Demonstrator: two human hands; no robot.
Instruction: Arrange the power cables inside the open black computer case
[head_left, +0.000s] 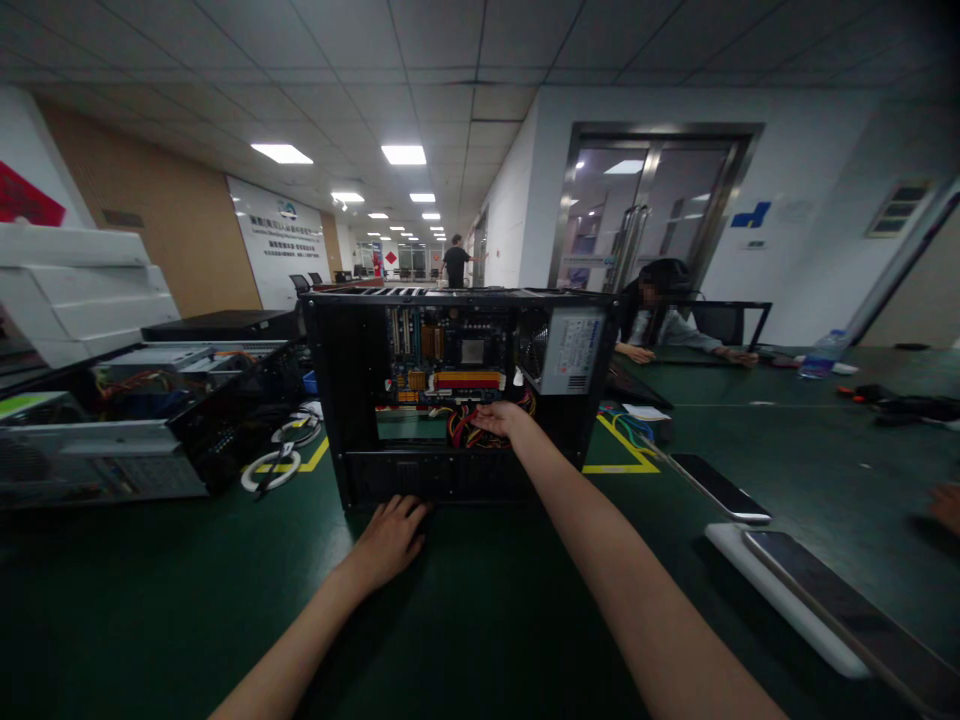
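A black open computer case [397,470] stands in front of me, its interior facing me. Inside are a motherboard [472,350] with red and yellow memory slots and a silver power supply [574,350] at the upper right. My right hand [496,418] reaches into the lower part of the case, its fingers closed at a bundle of red, yellow and black cables [456,428]. Fingers apart, my left hand [390,540] lies on the table against the bottom edge of the case and holds nothing.
To the left sits another opened computer case [112,450], beside a coiled white cable [270,472]. Phones [720,487] and a white slab [787,600] lie to the right on the green table [480,620]. Across it sits a person [664,310], near a plastic bottle [823,355].
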